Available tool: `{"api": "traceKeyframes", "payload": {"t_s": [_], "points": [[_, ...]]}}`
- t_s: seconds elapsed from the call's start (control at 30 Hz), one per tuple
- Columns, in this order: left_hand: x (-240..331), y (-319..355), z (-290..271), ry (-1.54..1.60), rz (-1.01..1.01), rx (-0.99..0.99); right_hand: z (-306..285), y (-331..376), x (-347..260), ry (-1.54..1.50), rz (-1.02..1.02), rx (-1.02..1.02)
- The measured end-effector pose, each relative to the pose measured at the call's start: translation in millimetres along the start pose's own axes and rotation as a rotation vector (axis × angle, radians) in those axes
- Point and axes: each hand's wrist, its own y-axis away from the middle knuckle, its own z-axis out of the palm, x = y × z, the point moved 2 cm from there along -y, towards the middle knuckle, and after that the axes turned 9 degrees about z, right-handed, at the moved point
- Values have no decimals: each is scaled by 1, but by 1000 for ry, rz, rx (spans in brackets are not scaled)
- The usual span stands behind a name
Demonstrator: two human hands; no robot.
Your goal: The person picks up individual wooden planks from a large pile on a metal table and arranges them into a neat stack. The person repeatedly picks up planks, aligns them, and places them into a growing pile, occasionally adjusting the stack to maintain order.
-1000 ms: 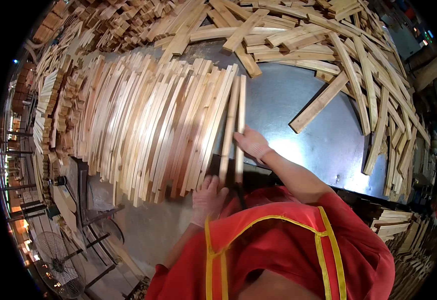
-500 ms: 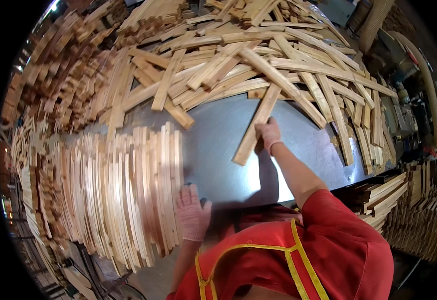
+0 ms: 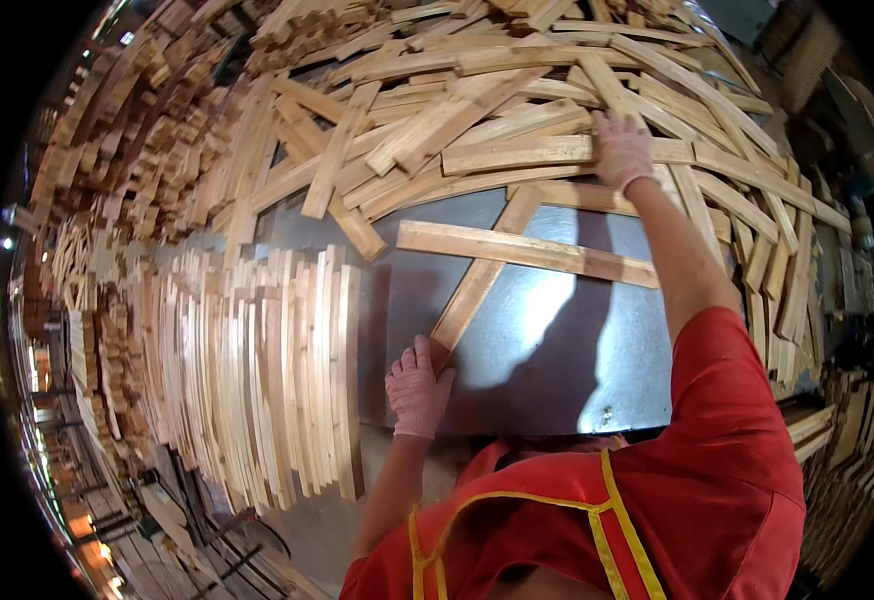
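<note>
My left hand, in a pale knit glove, grips the near end of a slanted wooden board, thumb and fingers on either side of it. Across that board lies a second wooden board, running left to right with no hand on it. Farther off, my gloved right hand is at the right end of another wooden board on the front of the loose pile. Its fingers bend over the wood, and the palm side is hidden.
A tight row of upright-edged wooden strips stands left of the shiny metal tabletop. Loose boards heap up along the far side. Stacked wood rises at the far left, with more stacks at the right.
My right hand has let go of the slanted board and moved far right to the pile. My left hand has left the strip row for that board's near end. A crossing board now lies over it.
</note>
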Motion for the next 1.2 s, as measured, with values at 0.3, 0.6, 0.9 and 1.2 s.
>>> {"api": "traceKeyframes", "payload": {"t_s": [0.3, 0.6, 0.9, 1.2], "points": [[-8, 7, 5, -4, -16, -61, -23, 130, -51, -545, -308, -683], [-64, 111, 22, 893, -97, -11, -106, 278, -112, -1264, 279, -1065], [-93, 214, 30, 1055, -328, -21, -158, 418, -273, -1103, -118, -1459], [-107, 167, -5, 42, -105, 263, -138, 337, -331, -931, -451, -1314]]}}
